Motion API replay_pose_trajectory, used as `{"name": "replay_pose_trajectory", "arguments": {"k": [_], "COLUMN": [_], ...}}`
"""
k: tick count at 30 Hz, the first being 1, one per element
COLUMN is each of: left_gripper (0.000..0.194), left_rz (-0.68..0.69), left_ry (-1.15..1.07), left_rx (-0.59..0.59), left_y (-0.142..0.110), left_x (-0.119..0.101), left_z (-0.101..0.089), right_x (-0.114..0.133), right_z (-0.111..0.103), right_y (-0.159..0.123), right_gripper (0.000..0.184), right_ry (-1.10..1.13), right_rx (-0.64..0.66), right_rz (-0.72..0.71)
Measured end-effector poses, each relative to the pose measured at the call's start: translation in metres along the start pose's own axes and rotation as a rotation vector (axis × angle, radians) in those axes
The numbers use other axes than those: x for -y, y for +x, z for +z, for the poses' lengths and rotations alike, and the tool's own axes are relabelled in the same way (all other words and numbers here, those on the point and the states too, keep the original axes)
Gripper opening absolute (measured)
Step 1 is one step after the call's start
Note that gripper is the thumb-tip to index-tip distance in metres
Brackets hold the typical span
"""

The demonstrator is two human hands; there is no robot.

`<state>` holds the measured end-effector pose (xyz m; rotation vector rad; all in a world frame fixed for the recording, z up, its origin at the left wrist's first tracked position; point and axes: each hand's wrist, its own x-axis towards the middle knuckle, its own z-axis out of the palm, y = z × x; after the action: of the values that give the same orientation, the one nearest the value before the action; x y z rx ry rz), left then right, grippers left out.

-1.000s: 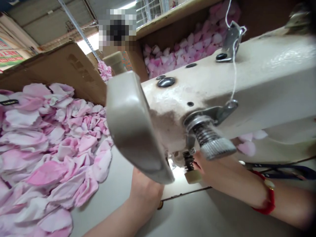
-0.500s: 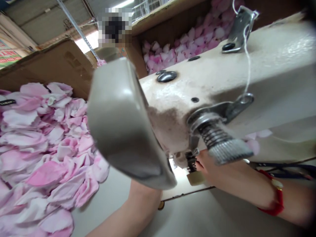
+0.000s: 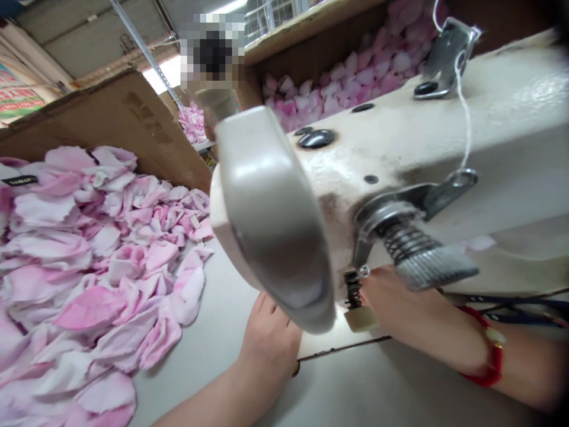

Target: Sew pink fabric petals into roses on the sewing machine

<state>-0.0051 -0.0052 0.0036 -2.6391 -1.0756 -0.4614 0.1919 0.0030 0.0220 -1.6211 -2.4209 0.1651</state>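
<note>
A white sewing machine (image 3: 386,148) stands before me, its rounded grey metal end piece (image 3: 275,219) nearest the camera. My left hand (image 3: 271,335) rests low beside that end piece; the back of the hand shows, while the fingertips go out of sight behind the metal. On the machine's other side, my right hand (image 3: 391,299) reaches in under the arm, past a knurled tension knob (image 3: 438,267) with a spring. The knob and machine parts cover its fingers. Whatever lies between the hands is hidden. A red bracelet (image 3: 493,356) circles my right wrist.
A heap of pink and white fabric pieces (image 3: 102,267) covers the left of the table, against a cardboard flap (image 3: 106,118). Behind the machine, a cardboard box (image 3: 249,101) holds many pink petal-like pieces (image 3: 338,86). Dark-handled scissors (image 3: 511,302) seem to lie at right. A blurred-out person is beyond.
The machine sits farther right in view, its end piece most of all. More of my left hand shows beside the metal. My right hand stays in about the same place.
</note>
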Motion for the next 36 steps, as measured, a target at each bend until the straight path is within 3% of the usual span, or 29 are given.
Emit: {"name": "replay_pose_trajectory", "arguments": {"k": [4, 9, 14, 24, 31, 36], "left_gripper": [0.022, 0.021, 0.023, 0.025, 0.02, 0.02], "left_rz": [0.012, 0.023, 0.072, 0.138, 0.074, 0.133], "left_ry": [0.038, 0.116, 0.152, 0.187, 0.134, 0.061], "left_rx": [0.085, 0.12, 0.087, -0.019, 0.015, -0.07], "left_y": [-0.004, -0.003, 0.003, 0.004, 0.004, 0.003], "left_x": [0.001, -0.001, -0.003, -0.003, 0.006, 0.009], "left_z": [0.001, 0.001, -0.001, 0.002, 0.011, -0.002], "right_x": [-0.005, -0.01, -0.009, -0.01, -0.005, -0.013], "right_z": [0.01, 0.008, 0.001, 0.008, 0.006, 0.003], "right_y": [0.005, 0.005, 0.001, 0.004, 0.005, 0.005], "right_gripper": [0.021, 0.026, 0.027, 0.027, 0.029, 0.029], "right_ry": [-0.078, -0.105, -0.051, -0.083, -0.199, -0.112], "right_rx": [-0.007, 0.0, -0.037, 0.033, 0.024, 0.042], "right_rz": [-0.077, -0.049, -0.037, 0.023, 0.006, -0.012]}}
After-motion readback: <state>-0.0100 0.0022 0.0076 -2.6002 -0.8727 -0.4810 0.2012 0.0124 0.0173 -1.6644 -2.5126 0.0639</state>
